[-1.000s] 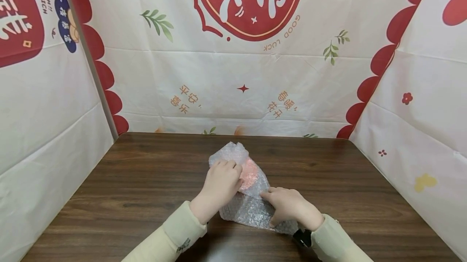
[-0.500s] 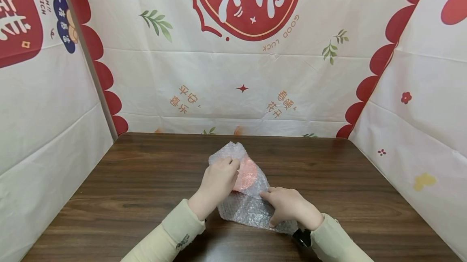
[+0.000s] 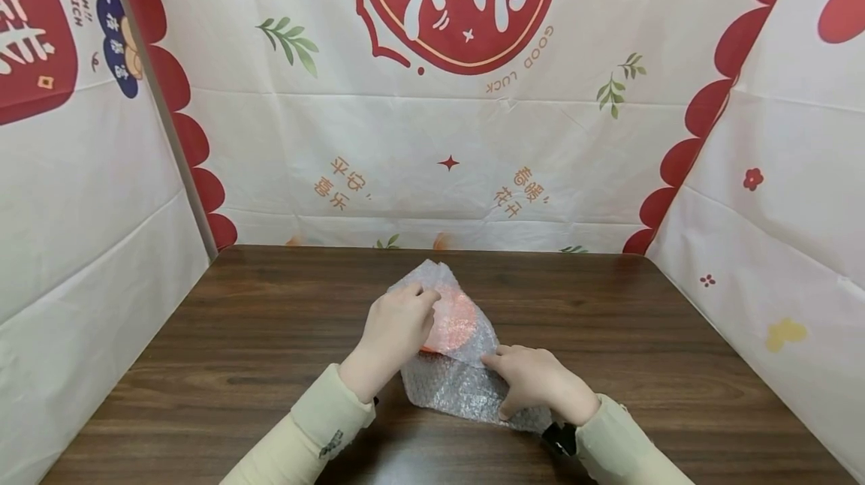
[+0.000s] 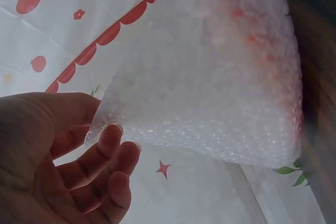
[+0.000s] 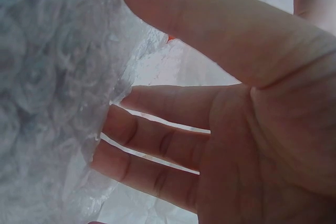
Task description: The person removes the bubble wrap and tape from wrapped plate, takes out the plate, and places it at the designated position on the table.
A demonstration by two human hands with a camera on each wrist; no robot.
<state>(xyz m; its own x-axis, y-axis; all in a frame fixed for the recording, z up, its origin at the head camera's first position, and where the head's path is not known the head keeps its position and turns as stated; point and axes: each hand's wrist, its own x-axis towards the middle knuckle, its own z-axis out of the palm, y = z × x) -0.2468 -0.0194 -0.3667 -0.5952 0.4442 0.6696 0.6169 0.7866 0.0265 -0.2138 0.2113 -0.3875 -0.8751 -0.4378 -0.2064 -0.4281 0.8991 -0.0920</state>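
Clear bubble wrap (image 3: 459,387) lies on the table round a pinkish-red object (image 3: 454,322), seen blurred through the layers. At the wrap's upper left, my left hand (image 3: 395,323) pinches its edge; the left wrist view shows a corner of the bubble wrap (image 4: 210,77) between thumb and fingertips of that hand (image 4: 79,156). My right hand (image 3: 541,382) rests on the wrap's right side. In the right wrist view its fairly straight fingers (image 5: 157,135) and thumb touch the bubble wrap (image 5: 47,87), spread apart. The object's exact shape is hidden.
The dark wooden table (image 3: 270,320) extends around the wrap. White printed cloth (image 3: 405,132) hangs behind the table's back edge and along both sides. A black band (image 3: 560,438) shows at the right wrist.
My left hand has moved slightly left and away from me, drawing the wrap's edge with it, and more of the pinkish-red object shows. My right hand has stayed in place.
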